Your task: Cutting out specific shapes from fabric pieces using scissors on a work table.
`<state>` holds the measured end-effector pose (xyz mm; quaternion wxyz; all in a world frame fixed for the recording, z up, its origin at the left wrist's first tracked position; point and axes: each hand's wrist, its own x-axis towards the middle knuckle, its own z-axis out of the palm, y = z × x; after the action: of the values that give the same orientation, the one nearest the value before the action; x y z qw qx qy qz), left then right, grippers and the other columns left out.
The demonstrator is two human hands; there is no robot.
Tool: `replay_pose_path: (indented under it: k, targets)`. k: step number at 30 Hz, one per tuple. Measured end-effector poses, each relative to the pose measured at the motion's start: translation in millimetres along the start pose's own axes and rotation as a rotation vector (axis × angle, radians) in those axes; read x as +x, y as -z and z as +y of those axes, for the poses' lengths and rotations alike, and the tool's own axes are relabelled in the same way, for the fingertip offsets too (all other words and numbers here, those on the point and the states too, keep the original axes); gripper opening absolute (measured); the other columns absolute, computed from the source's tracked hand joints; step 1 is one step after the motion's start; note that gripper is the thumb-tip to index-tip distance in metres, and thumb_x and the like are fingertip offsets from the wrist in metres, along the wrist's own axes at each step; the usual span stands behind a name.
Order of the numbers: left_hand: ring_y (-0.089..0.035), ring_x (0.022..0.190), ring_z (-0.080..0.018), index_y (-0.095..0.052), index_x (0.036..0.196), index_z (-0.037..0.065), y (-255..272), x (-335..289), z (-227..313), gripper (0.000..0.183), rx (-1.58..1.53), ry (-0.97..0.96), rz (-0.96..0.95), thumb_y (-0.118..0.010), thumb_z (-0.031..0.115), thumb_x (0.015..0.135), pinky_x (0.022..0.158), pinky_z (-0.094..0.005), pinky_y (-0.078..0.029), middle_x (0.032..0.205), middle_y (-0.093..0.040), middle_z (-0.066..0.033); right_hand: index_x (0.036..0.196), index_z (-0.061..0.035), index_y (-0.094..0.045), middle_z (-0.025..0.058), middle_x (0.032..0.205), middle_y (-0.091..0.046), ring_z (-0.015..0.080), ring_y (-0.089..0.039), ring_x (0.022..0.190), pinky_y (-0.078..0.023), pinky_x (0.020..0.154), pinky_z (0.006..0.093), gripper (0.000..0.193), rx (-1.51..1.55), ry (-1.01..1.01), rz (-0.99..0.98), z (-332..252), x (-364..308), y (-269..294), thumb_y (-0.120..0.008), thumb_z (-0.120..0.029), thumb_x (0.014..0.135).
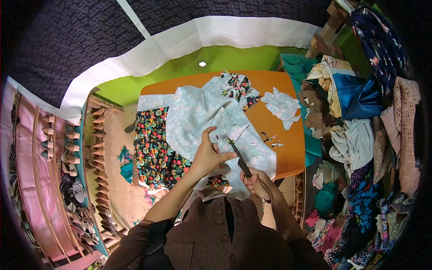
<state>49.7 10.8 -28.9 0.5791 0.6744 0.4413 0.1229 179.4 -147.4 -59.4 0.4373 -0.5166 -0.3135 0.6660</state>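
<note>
My right hand (256, 183) is closed around the handles of dark scissors (243, 163), whose blades point up and to the left over pale floral fabric (193, 110). Close to the scissor tip, my left hand (208, 155) holds the pale fabric, with index finger raised and thumb stretched toward the blades; its other fingers are partly hidden. The creased fabric spreads over much of an orange table (288, 157). Under its left side lies black fabric with a colourful floral print (150, 144). A narrow pale strip hangs near the table's front edge, between my hands.
A crumpled pale scrap (281, 107) and small dark-and-white snippets (272, 140) lie on the table's right side. Printed scraps (238, 86) sit at the back. Heaped cloth (353, 141) crowds the right. Racks of wooden shoe lasts (99, 164) stand at left, beside cloth scraps on the floor.
</note>
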Motion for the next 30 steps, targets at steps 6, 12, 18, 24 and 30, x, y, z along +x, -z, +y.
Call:
replay_pose_path:
  k: [6, 12, 18, 24, 30]
  targets:
    - [-0.047, 0.047, -0.0103, -0.019, 0.122, -0.002, 12.3, -1.4, -16.9, 0.092, -0.035, 0.036, -0.103, -0.079, 0.019, 0.056, 0.043, -0.0228, -0.04, 0.056, -0.046, -0.0009, 0.088, -0.0042, -0.044, -0.0053, 0.062, -0.032, 0.0022, -0.028, 0.048, -0.024, 0.041, 0.0157, 0.07, 0.022, -0.04, -0.003, 21.6, 6.9, -12.1, -0.036, -0.071, 0.068]
    - [-0.048, 0.048, -0.0113, -0.018, 0.119, -0.005, 21.1, -2.8, -28.4, 0.092, -0.091, 0.095, -0.233, -0.079, 0.021, 0.056, 0.043, -0.0223, -0.04, 0.059, -0.049, -0.0038, 0.093, -0.0032, -0.045, -0.0056, 0.064, -0.035, 0.0011, -0.03, 0.05, -0.025, 0.042, 0.0146, 0.07, -0.022, 0.082, -0.034, 11.0, 4.3, -26.3, -0.038, -0.069, 0.07]
    - [-0.048, 0.051, -0.0103, -0.018, 0.12, -0.005, 27.1, -5.6, -27.3, 0.091, -0.21, 0.067, -0.262, -0.079, 0.02, 0.057, 0.044, -0.0213, -0.04, 0.059, -0.049, -0.003, 0.09, -0.0043, -0.045, -0.0057, 0.064, -0.035, 0.0007, -0.032, 0.049, -0.026, 0.042, 0.0142, 0.069, -0.029, 0.017, -0.056, 14.6, 4.0, -25.6, -0.038, -0.07, 0.069]
    - [-0.051, 0.059, -0.0101, -0.018, 0.121, -0.001, 22.6, -8.9, -20.8, 0.079, -0.268, -0.034, -0.128, -0.072, 0.01, 0.065, 0.054, -0.0222, -0.043, 0.068, -0.052, -0.0051, 0.087, -0.0052, -0.044, -0.0056, 0.065, -0.036, 0.001, -0.033, 0.049, -0.026, 0.042, 0.0134, 0.066, -0.117, 0.132, 0.046, 1.4, 7.2, -24.9, -0.038, -0.069, 0.07]
    - [-0.054, 0.061, -0.0101, -0.015, 0.122, 0.004, 12.9, -13.9, -19.3, 0.072, -0.247, -0.19, 0.045, -0.064, -0.002, 0.07, 0.055, -0.0211, -0.043, 0.071, -0.056, -0.0083, 0.089, -0.0052, -0.044, -0.0046, 0.069, -0.036, 0.0017, -0.033, 0.055, -0.027, 0.047, 0.0143, 0.063, -0.227, 0.245, 0.16, -0.2, 16.3, -33.0, -0.038, -0.066, 0.073]
